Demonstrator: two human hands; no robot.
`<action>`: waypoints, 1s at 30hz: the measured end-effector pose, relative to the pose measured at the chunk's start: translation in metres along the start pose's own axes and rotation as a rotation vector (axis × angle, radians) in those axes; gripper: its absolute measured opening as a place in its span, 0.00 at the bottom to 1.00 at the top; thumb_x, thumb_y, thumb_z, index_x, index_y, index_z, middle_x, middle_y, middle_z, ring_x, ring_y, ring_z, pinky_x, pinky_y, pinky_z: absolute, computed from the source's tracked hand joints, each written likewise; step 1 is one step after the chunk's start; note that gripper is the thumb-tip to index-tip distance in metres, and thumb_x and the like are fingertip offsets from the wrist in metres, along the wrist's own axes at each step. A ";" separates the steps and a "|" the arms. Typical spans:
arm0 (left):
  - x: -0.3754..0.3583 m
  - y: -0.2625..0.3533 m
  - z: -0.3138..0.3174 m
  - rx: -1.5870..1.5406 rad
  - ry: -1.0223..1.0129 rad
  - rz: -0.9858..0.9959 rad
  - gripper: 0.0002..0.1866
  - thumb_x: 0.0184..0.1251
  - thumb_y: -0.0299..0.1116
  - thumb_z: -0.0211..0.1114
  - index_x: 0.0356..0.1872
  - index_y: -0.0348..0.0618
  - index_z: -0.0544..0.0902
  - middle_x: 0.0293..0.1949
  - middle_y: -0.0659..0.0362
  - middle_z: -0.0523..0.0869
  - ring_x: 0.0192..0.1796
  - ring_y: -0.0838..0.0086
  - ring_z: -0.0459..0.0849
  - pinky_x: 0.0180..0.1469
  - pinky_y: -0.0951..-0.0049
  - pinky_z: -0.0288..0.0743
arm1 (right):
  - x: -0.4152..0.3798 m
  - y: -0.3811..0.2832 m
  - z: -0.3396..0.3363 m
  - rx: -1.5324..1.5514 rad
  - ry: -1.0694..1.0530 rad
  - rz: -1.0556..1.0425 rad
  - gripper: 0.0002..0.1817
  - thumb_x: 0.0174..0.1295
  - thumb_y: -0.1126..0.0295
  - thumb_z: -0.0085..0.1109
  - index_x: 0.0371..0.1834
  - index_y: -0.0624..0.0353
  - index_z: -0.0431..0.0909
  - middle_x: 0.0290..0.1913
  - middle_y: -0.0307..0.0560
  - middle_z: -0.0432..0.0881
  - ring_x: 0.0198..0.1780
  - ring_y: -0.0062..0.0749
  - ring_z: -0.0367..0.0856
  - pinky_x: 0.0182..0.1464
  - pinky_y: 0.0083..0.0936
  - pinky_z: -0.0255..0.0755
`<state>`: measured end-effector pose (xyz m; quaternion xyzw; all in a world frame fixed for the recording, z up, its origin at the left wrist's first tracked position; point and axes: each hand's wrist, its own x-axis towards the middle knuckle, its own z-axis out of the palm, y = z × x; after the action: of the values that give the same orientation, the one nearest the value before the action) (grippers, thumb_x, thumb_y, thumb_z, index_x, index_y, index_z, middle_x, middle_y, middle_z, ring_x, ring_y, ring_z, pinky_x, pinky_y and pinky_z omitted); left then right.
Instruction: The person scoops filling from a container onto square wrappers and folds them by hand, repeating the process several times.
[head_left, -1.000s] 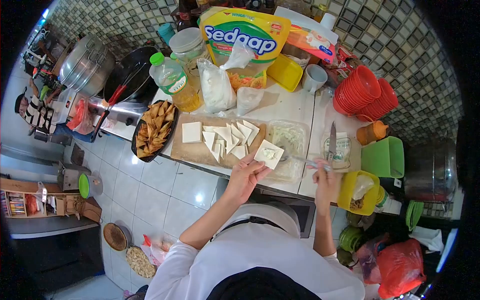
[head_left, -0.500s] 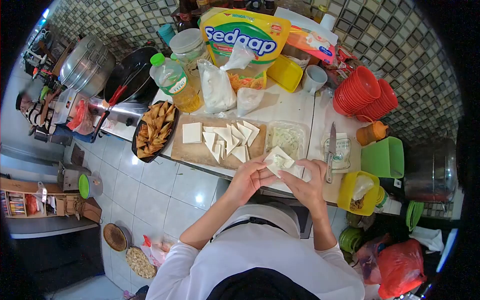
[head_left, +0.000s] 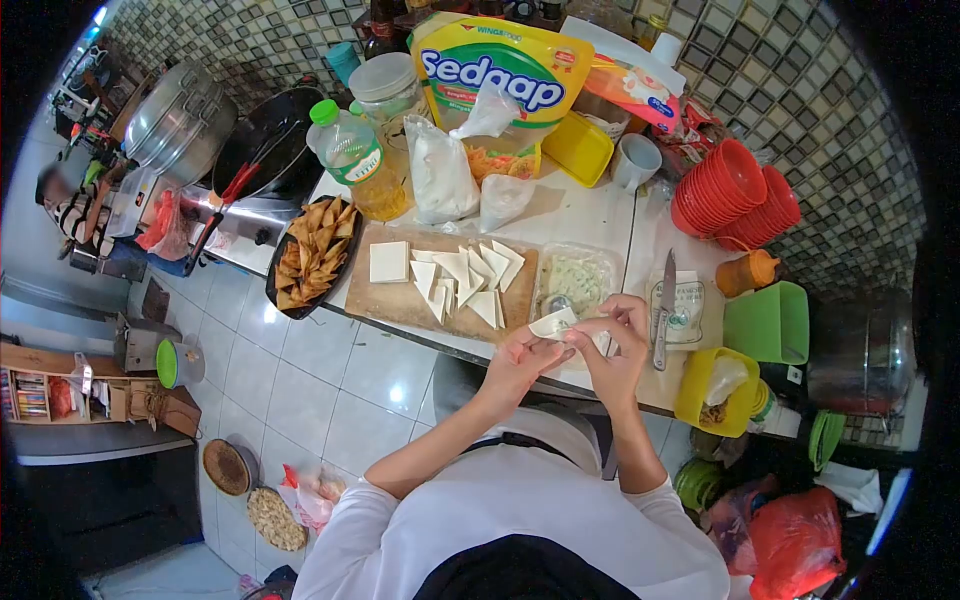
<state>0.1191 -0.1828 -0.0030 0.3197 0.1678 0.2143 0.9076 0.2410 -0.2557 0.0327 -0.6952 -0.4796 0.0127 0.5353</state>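
Note:
A white wrapper sheet (head_left: 553, 324) is held between my two hands, in front of the plastic tub of pale green-white filling (head_left: 575, 275). My left hand (head_left: 522, 368) supports the sheet from the left, fingers closed on it. The fingertips of my right hand (head_left: 612, 345) pinch its right side. Just left of the tub, a wooden board (head_left: 385, 300) bears a square stack of wrappers (head_left: 389, 262) and loose triangular pieces (head_left: 470, 272). What filling lies inside the held sheet is mostly hidden.
Browned triangular pastries on a black plate (head_left: 316, 255) stand left of the board. A knife (head_left: 664, 310) lies right of the tub, near a yellow container (head_left: 718, 390). Behind are an oil bottle (head_left: 347, 160), white bags (head_left: 440, 175) and red bowls (head_left: 718, 190). A person (head_left: 85, 215) is at far left.
The sheet, earlier spread open with filling showing, is now partly folded over. My right fingers have moved up and closed in around its right side. The view has shifted slightly.

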 end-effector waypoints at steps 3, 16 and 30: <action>0.000 0.002 0.006 0.015 0.041 0.016 0.14 0.64 0.29 0.58 0.50 0.36 0.74 0.45 0.59 0.80 0.49 0.77 0.78 0.56 0.72 0.73 | 0.002 -0.001 0.001 0.007 0.024 0.047 0.08 0.38 0.73 0.71 0.24 0.57 0.82 0.35 0.40 0.68 0.38 0.29 0.66 0.39 0.21 0.58; -0.004 -0.003 -0.004 0.216 0.185 0.163 0.07 0.64 0.27 0.57 0.39 0.36 0.80 0.37 0.58 0.83 0.38 0.78 0.82 0.47 0.72 0.79 | -0.001 0.004 0.011 0.219 -0.115 0.242 0.06 0.47 0.75 0.64 0.29 0.62 0.80 0.32 0.45 0.76 0.34 0.29 0.73 0.37 0.22 0.67; -0.007 0.022 -0.008 0.136 0.417 0.014 0.15 0.66 0.37 0.57 0.24 0.38 0.81 0.24 0.63 0.79 0.28 0.83 0.78 0.34 0.79 0.79 | -0.004 -0.006 0.018 0.255 -0.225 0.297 0.04 0.49 0.75 0.62 0.28 0.62 0.80 0.25 0.41 0.78 0.28 0.23 0.71 0.33 0.19 0.64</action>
<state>0.1035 -0.1668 0.0062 0.3302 0.3635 0.2704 0.8281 0.2252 -0.2453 0.0271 -0.6789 -0.4232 0.2294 0.5544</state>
